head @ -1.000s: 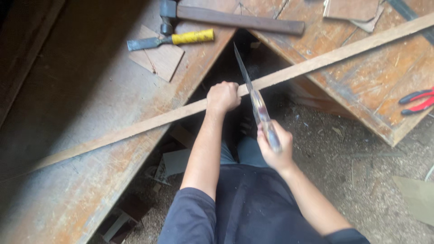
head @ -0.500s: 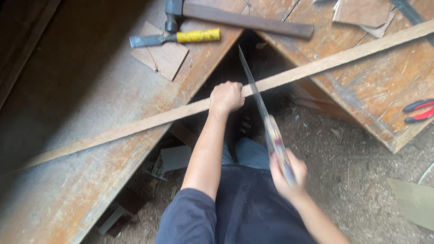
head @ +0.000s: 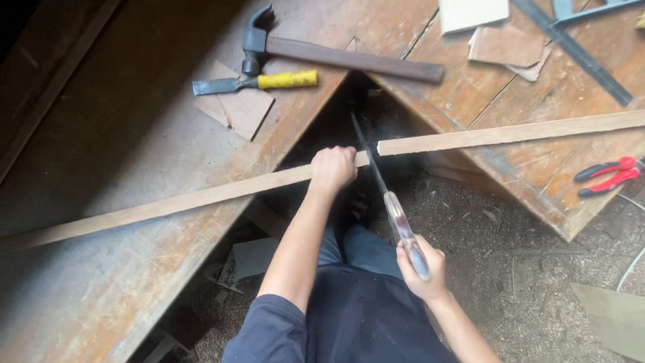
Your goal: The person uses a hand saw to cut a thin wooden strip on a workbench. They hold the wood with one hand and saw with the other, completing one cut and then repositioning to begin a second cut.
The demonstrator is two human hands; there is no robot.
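A long thin wooden strip [head: 201, 196] lies across a wooden bench and spans a dark gap. My left hand [head: 332, 168] grips the strip right beside the cut. My right hand [head: 422, 265] holds the handle of a narrow hand saw [head: 376, 171], whose blade stands in the cut. The strip is parted there: the right piece [head: 510, 133] rests on the right bench top, its end just past the blade.
A claw hammer [head: 336, 57] and a yellow-handled chisel [head: 259, 83] lie at the back by a small wood offcut [head: 238, 107]. Red pliers [head: 605, 176] sit at the right edge. Board scraps and a metal square [head: 571, 44] lie top right. Sawdust-strewn floor below.
The saw has moved back and forth through the strip, and the strip now shows as two pieces at the blade. My left hand stayed on the strip.
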